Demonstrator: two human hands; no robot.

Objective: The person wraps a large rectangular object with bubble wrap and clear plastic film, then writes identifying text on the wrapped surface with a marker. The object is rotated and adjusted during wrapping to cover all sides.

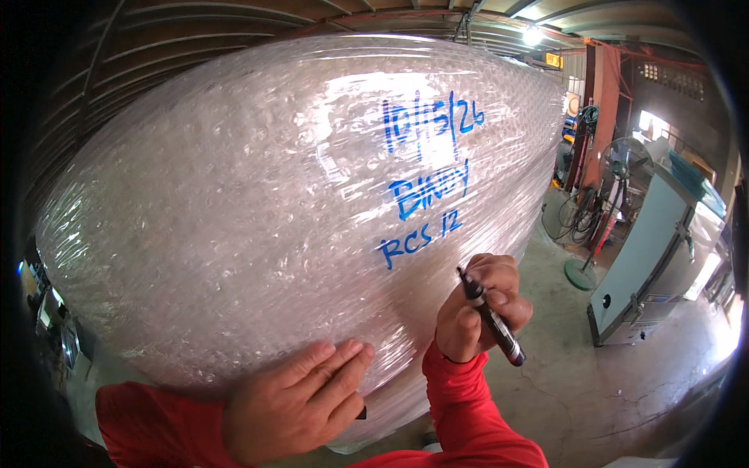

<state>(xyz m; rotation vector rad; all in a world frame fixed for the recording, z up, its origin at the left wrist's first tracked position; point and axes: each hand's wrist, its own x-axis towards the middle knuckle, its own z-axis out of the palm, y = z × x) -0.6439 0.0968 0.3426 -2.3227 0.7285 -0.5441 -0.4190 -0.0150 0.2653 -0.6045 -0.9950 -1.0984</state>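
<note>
A large bulky item wrapped in clear bubble wrap [234,195] fills the middle and left of the view. Blue handwriting [425,183] runs in several lines on its right part. My right hand [484,308] grips a black marker [495,327], its bare tip pointing up and left, just below the lowest line; whether the tip touches the wrap I cannot tell. Against the lower part of the wrap rests my left hand [300,405], fingers extended and close together. A short black marker cap [361,413] pokes out from under its fingers, its rest hidden.
To the right stands a pale grey metal cabinet or panel [644,253] on the concrete floor [538,398]. A pedestal fan [616,175] with a green base and coiled cables [577,210] are near a reddish post [602,117]. A lamp [532,35] glows under the roof.
</note>
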